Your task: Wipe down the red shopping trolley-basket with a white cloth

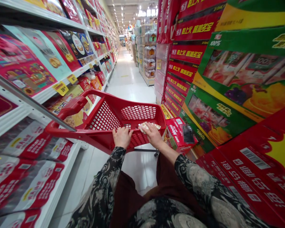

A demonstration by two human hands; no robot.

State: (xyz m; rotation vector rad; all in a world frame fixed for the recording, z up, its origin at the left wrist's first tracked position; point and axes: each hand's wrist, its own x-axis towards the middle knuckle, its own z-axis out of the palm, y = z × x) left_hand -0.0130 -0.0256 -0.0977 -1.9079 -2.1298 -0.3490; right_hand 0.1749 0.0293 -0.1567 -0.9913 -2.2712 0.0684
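Note:
A red plastic shopping cart (133, 109) with a mesh-like basket stands sideways in front of me, its handle (67, 107) toward the left. My left hand (122, 138) grips the near rim of the basket, fingers folded over the edge. Just right of it, my right hand (153, 133) presses a pale, crumpled cloth (143, 126) against the same rim. Part of the cloth sticks out on both sides of the fingers. No goods show in the visible part of the basket.
Shelves of boxed and bagged goods (59, 47) line the left. Stacked red drink cartons (192, 28) and green juice boxes (247, 69) rise on the right, with a red Meco box (174, 129) beside the cart. A white tiled aisle (125, 72) runs ahead.

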